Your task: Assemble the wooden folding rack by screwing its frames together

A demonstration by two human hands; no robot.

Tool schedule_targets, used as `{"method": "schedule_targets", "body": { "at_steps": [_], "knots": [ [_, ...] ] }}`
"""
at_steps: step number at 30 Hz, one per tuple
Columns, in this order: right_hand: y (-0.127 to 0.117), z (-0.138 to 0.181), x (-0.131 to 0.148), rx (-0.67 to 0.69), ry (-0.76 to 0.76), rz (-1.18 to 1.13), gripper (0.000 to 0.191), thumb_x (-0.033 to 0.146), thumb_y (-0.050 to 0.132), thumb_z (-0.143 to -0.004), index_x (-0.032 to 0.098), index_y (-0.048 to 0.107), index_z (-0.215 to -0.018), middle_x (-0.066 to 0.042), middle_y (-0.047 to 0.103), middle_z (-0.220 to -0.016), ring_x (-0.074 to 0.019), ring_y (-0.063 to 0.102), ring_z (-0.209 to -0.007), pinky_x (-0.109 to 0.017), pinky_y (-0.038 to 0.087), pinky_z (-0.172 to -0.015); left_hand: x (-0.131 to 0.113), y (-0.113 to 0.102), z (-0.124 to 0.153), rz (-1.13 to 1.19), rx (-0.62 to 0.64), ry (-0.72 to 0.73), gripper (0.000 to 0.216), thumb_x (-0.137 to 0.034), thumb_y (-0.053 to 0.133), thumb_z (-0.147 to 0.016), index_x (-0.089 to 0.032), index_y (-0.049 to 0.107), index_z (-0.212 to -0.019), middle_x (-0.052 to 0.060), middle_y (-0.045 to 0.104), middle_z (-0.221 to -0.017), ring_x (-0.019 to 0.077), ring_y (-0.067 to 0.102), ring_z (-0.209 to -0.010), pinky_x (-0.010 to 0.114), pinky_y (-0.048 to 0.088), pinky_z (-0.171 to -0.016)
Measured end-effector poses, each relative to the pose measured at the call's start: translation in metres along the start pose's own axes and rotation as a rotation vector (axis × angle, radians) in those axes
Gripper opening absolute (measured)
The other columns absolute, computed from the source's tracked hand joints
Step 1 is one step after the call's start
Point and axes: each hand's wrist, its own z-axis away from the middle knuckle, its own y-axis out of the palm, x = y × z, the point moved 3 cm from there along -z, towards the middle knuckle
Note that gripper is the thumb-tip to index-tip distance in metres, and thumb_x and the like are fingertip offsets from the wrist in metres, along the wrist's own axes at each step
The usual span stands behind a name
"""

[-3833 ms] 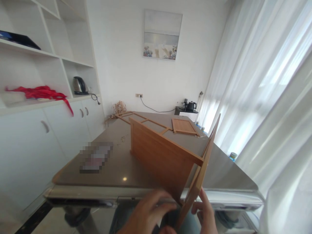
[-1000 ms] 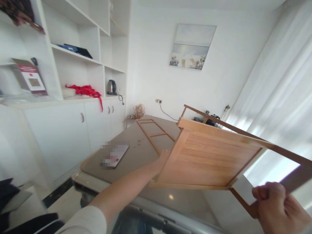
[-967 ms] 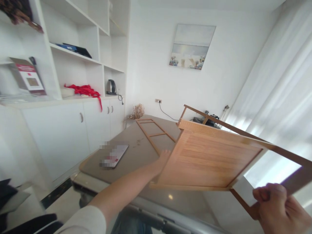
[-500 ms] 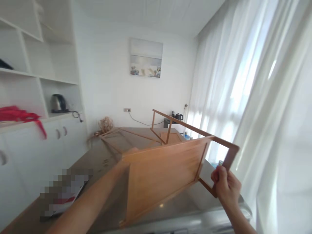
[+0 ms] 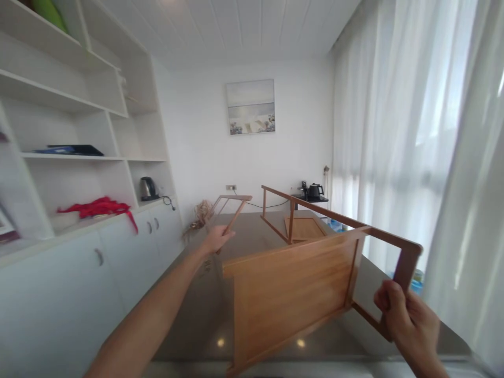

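My right hand (image 5: 409,315) is closed around the end bar of a light-brown wooden furniture part, held tilted above the table. This part has a broad flat panel (image 5: 295,278) facing me and an open side frame of thin bars reaching away toward the wall. Farther off to the left, my left hand (image 5: 216,240) is closed on one bar of a second, slimmer wooden frame (image 5: 237,212), raised at the table's far left. Another wooden panel (image 5: 304,229) lies flat on the table behind the first part.
The grey-brown table (image 5: 192,320) stretches toward the back wall. Dried flowers (image 5: 203,211) stand at its far left. White shelves and cabinets (image 5: 129,252) line the left side, with a kettle (image 5: 147,189) and red cloth (image 5: 98,208). White curtains (image 5: 378,157) hang at right.
My left hand has moved from behind the near panel's left corner to the slim frame, now gripped and lifted. My right hand keeps its hold. The view has swung left.
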Motion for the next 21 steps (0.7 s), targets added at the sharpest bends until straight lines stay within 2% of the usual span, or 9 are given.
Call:
{"method": "schedule_targets", "body": {
  "at_steps": [2,4,6,8,12,16,21],
  "knots": [
    [0.004,0.0,-0.009,0.025,0.014,0.013,0.06,0.071,0.049,-0.097,0.023,0.051,-0.06,-0.001,0.059,-0.055,-0.0152,0.055,-0.052,-0.028,0.042,-0.057,0.009,-0.018,-0.003,-0.012,0.003,-0.037,0.032,-0.038,0.068,-0.1,-0.014,0.067,-0.12,0.007,0.07,-0.114,0.0212,0.071,-0.096,0.038,0.062,-0.082],
    [0.009,0.002,-0.012,0.05,0.03,0.039,0.061,0.073,0.047,-0.096,0.023,0.051,-0.061,-0.001,0.06,-0.055,-0.0159,0.057,-0.052,-0.029,0.043,-0.056,0.009,-0.037,-0.004,0.019,-0.022,-0.038,0.029,-0.041,0.066,-0.101,-0.012,0.068,-0.1,0.0,0.068,-0.085,0.012,0.065,-0.067,0.026,0.057,-0.062],
    [0.013,0.004,-0.009,0.086,0.04,0.07,0.062,0.072,0.044,-0.097,0.023,0.051,-0.06,-0.001,0.06,-0.055,-0.0157,0.056,-0.051,-0.028,0.042,-0.055,0.002,-0.059,-0.001,0.083,-0.065,-0.018,0.04,-0.047,0.065,-0.1,-0.015,0.06,-0.076,-0.007,0.053,-0.056,0.0071,0.047,-0.042,0.02,0.04,-0.043],
    [0.019,0.004,-0.003,0.117,0.041,0.077,0.062,0.071,0.042,-0.098,0.023,0.051,-0.06,-0.001,0.059,-0.055,-0.0152,0.055,-0.05,-0.028,0.042,-0.053,-0.009,-0.083,0.003,0.159,-0.108,0.018,0.051,-0.052,0.066,-0.096,-0.02,0.048,-0.061,-0.009,0.039,-0.04,0.0068,0.036,-0.032,0.021,0.026,-0.036],
    [0.034,-0.004,0.003,0.132,0.029,0.001,0.061,0.072,0.044,-0.097,0.024,0.054,-0.06,-0.002,0.058,-0.054,-0.0166,0.056,-0.048,-0.028,0.043,-0.049,-0.032,-0.127,0.023,0.276,-0.178,0.107,0.057,-0.05,0.069,-0.09,-0.023,0.037,-0.052,-0.008,0.033,-0.033,0.0068,0.034,-0.028,0.023,0.027,-0.037],
    [0.056,-0.016,-0.001,0.171,-0.039,-0.062,0.06,0.073,0.044,-0.096,0.024,0.055,-0.063,-0.001,0.058,-0.052,-0.0172,0.056,-0.046,-0.028,0.043,-0.048,-0.047,-0.164,0.057,0.336,-0.255,0.192,0.058,-0.046,0.068,-0.091,-0.022,0.033,-0.052,-0.009,0.031,-0.03,0.0061,0.033,-0.024,0.024,0.038,-0.044],
    [0.083,-0.028,-0.004,0.197,-0.126,-0.108,0.058,0.07,0.044,-0.098,0.024,0.054,-0.064,0.0,0.058,-0.053,-0.0164,0.056,-0.047,-0.027,0.043,-0.049,-0.055,-0.205,0.106,0.349,-0.304,0.236,0.06,-0.044,0.071,-0.089,-0.021,0.032,-0.05,-0.009,0.034,-0.028,0.0065,0.034,-0.022,0.03,0.05,-0.059]
  ]
}}
